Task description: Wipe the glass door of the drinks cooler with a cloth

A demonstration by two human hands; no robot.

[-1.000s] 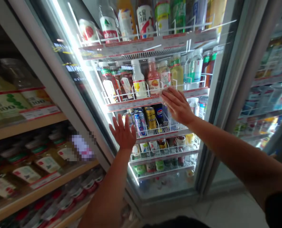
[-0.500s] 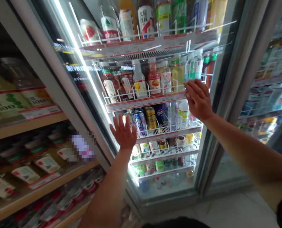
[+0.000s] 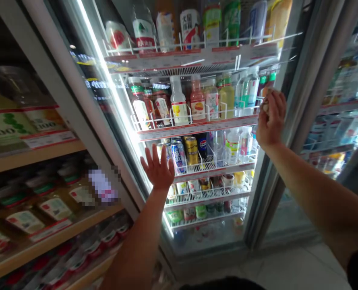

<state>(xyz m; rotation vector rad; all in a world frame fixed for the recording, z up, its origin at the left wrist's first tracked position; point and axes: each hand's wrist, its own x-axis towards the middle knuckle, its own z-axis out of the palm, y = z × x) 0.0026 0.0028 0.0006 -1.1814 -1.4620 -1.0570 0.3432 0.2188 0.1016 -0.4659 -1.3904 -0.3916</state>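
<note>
My left hand (image 3: 158, 169) lies flat on the glass door (image 3: 118, 121) of a lit drinks fridge, fingers spread, at the level of the shelf of cans (image 3: 185, 151). My right hand (image 3: 271, 119) is up at the door's right edge, beside the shelf of bottles (image 3: 197, 100). Its fingers are curled round a small pale wad (image 3: 265, 105), perhaps a cloth or tissue. Behind the glass, white wire shelves (image 3: 197, 127) hold bottles above and small cups lower down.
The fridge's grey frame (image 3: 305, 92) separates it from a second glass-door fridge (image 3: 344, 112) on the right. Wooden shelves (image 3: 46, 151) with packaged bottles stand at left. Pale floor tiles (image 3: 287, 266) show at the bottom right.
My right hand has slid rightward and a little upward across the glass, from the middle of the bottle shelf to the door's right edge. The left hand has stayed flat in place.
</note>
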